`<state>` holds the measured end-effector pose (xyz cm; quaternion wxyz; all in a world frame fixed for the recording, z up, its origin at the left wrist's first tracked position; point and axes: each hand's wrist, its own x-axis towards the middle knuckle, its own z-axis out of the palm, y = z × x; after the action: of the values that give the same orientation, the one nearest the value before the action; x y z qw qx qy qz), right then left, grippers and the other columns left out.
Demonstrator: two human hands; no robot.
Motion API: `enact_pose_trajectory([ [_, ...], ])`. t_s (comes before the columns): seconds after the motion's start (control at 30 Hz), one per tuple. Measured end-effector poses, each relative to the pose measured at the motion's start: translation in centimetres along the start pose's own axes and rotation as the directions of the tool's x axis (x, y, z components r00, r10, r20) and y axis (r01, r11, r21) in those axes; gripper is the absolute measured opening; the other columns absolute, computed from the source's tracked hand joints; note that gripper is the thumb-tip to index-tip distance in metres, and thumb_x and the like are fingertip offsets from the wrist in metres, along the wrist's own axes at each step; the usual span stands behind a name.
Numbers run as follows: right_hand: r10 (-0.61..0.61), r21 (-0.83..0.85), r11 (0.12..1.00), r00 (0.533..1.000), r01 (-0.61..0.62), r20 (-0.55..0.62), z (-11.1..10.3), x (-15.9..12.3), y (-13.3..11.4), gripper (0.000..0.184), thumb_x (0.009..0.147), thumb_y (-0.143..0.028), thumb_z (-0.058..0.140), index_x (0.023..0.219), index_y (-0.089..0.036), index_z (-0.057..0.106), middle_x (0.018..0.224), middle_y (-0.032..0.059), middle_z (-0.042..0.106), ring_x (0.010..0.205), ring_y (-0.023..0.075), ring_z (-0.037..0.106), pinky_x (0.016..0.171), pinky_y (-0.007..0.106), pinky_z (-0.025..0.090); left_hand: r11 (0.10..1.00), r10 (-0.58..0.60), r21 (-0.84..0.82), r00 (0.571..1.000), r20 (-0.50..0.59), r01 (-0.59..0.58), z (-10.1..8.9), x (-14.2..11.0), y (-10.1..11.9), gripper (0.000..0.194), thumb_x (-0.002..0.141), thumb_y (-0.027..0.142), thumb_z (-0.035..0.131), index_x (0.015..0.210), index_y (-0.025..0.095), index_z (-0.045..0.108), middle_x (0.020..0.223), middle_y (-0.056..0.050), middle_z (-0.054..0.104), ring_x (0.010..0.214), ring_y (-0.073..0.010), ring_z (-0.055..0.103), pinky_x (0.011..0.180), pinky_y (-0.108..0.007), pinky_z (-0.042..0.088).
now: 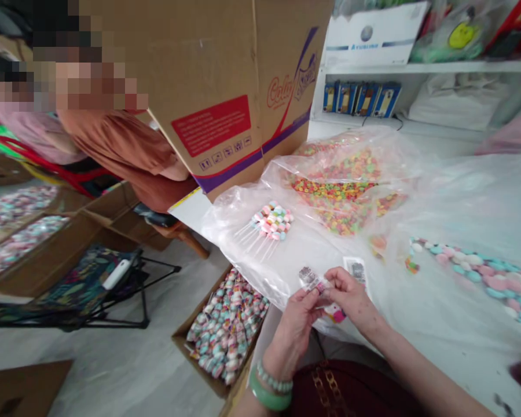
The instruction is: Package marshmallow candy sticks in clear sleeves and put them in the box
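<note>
My left hand and my right hand are close together over the near edge of the table, fingers pinched on a small clear plastic wrapper with dark and pink print. Part of it hangs below my fingers. Just behind my right hand lies another printed wrapper, partly covered by that hand. Farther off, a bunch of marshmallow sticks in pink, white and blue rests on the plastic sheet, white sticks towards me.
Colourful ring candies fill clear plastic behind. Loose marshmallows lie at the right. A tall cardboard box stands at the back left. Below the table edge, an open carton holds many wrapped marshmallow sticks. Two people sit at the left, near a folding stool.
</note>
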<state>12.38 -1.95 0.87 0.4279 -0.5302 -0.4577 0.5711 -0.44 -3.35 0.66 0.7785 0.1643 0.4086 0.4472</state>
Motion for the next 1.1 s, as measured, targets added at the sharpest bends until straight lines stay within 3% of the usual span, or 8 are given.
enact_pose_trajectory([
  [0.1,0.084,0.016,0.996,0.994,-0.085,0.076,1.7,1.3,0.9,0.021,0.065,-0.026,0.057,0.084,-0.022,0.050,0.055,-0.0085,0.046,0.049,0.0101,0.040,0.049,0.022,0.030,0.998,0.066,-0.005,0.990,-0.126,-0.067,-1.1,0.3,0.7,0.030,0.062,0.031,0.078,0.083,0.011,0.070,0.078,-0.007,0.068,0.066,-0.0124,0.058,0.065,-0.024,0.044],
  [0.23,0.035,-0.228,0.973,0.998,-0.024,0.045,2.5,2.1,1.0,0.009,0.073,-0.030,0.051,0.073,-0.021,0.054,0.059,-0.0040,0.051,0.057,0.0132,0.046,0.054,0.024,0.033,0.998,0.060,0.022,0.994,-0.097,-0.058,-2.3,0.9,1.5,0.031,0.059,0.034,0.078,0.079,0.011,0.070,0.071,-0.005,0.066,0.060,-0.0112,0.055,0.060,-0.023,0.041],
  [0.4,-0.075,-0.608,0.793,0.997,0.048,-0.020,1.7,1.2,1.0,0.020,0.083,-0.036,0.044,0.071,-0.024,0.055,0.061,-0.0017,0.056,0.062,0.0172,0.053,0.059,0.027,0.034,0.973,0.056,0.231,0.992,-0.117,-0.028,-3.2,1.5,1.0,0.032,0.059,0.039,0.077,0.057,0.011,0.063,0.049,0.000,0.053,0.044,-0.0069,0.042,0.047,-0.022,0.031],
  [0.67,-0.032,-0.834,0.538,0.986,-0.122,-0.165,-3.2,0.6,1.9,0.030,0.088,-0.044,0.033,0.078,-0.026,0.055,0.065,0.0008,0.061,0.064,0.0205,0.058,0.059,0.030,0.037,0.996,-0.064,0.050,0.995,-0.078,0.068,-4.1,2.0,0.7,0.035,0.055,0.035,0.078,0.077,0.012,0.065,0.065,-0.003,0.062,0.049,-0.0094,0.049,0.049,-0.023,0.037],
  [0.83,-0.197,-0.933,0.345,0.964,-0.101,-0.177,-6.4,1.1,1.8,0.024,0.081,-0.034,0.040,0.088,-0.024,0.061,0.090,0.0080,0.062,0.088,0.0249,0.058,0.076,0.035,0.042,0.971,0.144,0.202,0.987,-0.073,-0.127,-6.8,1.2,3.8,0.025,0.072,0.039,0.064,0.083,0.017,0.062,0.051,0.003,0.052,0.048,-0.0116,0.049,0.055,-0.026,0.041],
  [0.93,-0.296,-0.871,0.492,0.938,-0.014,-0.182,-4.8,2.1,0.8,0.030,0.078,-0.033,0.043,0.101,-0.022,0.059,0.107,0.0088,0.059,0.101,0.0249,0.053,0.087,0.038,0.040,0.737,0.431,0.605,0.899,-0.077,-0.301,-8.4,1.1,6.6,0.017,0.077,0.033,0.056,0.074,0.018,0.063,0.057,-0.001,0.057,0.058,-0.0152,0.053,0.063,-0.029,0.042],
  [1.0,-0.189,-0.730,0.683,0.973,0.031,-0.135,-1.9,3.5,-0.2,0.025,0.077,-0.033,0.045,0.094,-0.023,0.060,0.097,0.0043,0.062,0.089,0.0213,0.057,0.081,0.035,0.042,0.369,0.648,0.875,0.762,0.000,-0.314,-8.9,1.4,8.7,0.015,0.078,0.027,0.054,0.072,0.020,0.065,0.078,-0.006,0.065,0.079,-0.0210,0.057,0.075,-0.034,0.042],
  [1.1,0.060,-0.344,0.938,0.996,-0.033,0.068,3.5,6.4,-1.3,0.026,0.069,-0.033,0.052,0.089,-0.020,0.062,0.067,-0.0016,0.057,0.061,0.0155,0.054,0.060,0.028,0.042,-0.187,0.772,0.982,0.614,0.166,-0.030,-9.0,2.7,11.4,0.020,0.082,0.022,0.048,0.074,0.019,0.066,0.116,-0.012,0.059,0.107,-0.0308,0.049,0.087,-0.045,0.035],
])
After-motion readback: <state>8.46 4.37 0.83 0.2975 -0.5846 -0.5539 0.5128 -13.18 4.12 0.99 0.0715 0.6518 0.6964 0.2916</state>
